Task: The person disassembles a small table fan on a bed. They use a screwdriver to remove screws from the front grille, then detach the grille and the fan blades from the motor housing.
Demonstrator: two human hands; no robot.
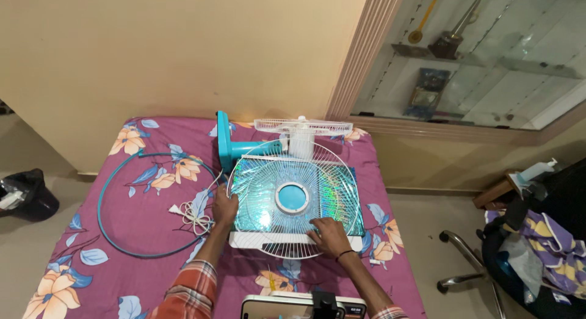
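fan guard (293, 198), a round white wire grille with a teal ring at its hub, lies flat at the centre of the frame, resting on top of a flat rectangular box (297, 204) whose shiny face throws back green and blue light through the wires. the box has a white lower edge showing just under the grille's near rim. both sit on a bed covered with a magenta floral sheet (152, 191).

the left hand (224, 208) rests at the left rim of the fan guard, fingers curled over the wire edge, lightly closed on it. the right hand (329, 235) lies on the lower right part of the grille, palm down with fingers spread and flat on the wires; a dark band circles that wrist. whether it grips the wires or only presses on them cannot be told. both forearms come up from the bottom of the frame in plaid sleeves.

just above the guard, the fan body (293, 136) lies on the sheet: a teal base and stem to the left, a white motor housing and a second white grille seen edge-on. left of the hands, a white power cord (194, 214) is bundled in a loose coil, and further left a thin teal hoop (155, 203) lies flat on the sheet.

at the bottom centre a phone (303, 307) sits in a mount. a black bag (27, 194) stands on the floor at the far left, a glass cabinet (476, 56) fills the upper right, and a chair (525, 252) heaped with clothes stands at lower right.
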